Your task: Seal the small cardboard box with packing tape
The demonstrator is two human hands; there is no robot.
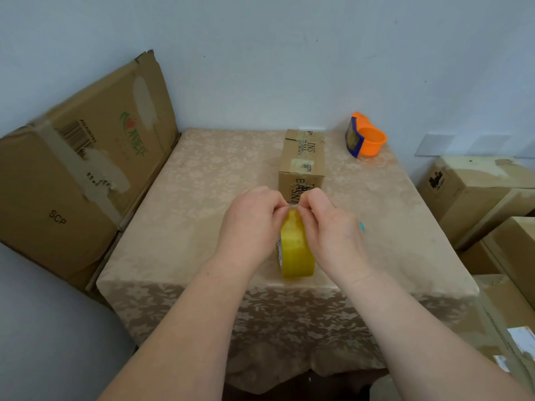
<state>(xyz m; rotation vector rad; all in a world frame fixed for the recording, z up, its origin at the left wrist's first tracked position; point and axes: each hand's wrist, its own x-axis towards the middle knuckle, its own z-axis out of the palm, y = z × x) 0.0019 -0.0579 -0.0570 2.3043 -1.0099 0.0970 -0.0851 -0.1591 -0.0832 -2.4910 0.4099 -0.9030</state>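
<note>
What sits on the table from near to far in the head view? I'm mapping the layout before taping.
Roll of yellow tape standing on edge, with both hands at its top → small cardboard box → orange tape dispenser near the far edge.

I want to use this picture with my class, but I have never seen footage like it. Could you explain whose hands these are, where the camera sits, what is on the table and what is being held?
There is no machine here. A person wears one wide-angle camera on the head, so the single view looks forward and down at their own bare arms.

On the table, covered with a beige patterned cloth, stands the small cardboard box. Far right lies an orange tape dispenser. Larger cartons stand around the table.

The left hand and right hand meet over a yellowish tape roll, standing on edge near the table's front. The fingers pinch at its top, probably picking at the loose end of the tape, though the end itself is too small to see.
</note>
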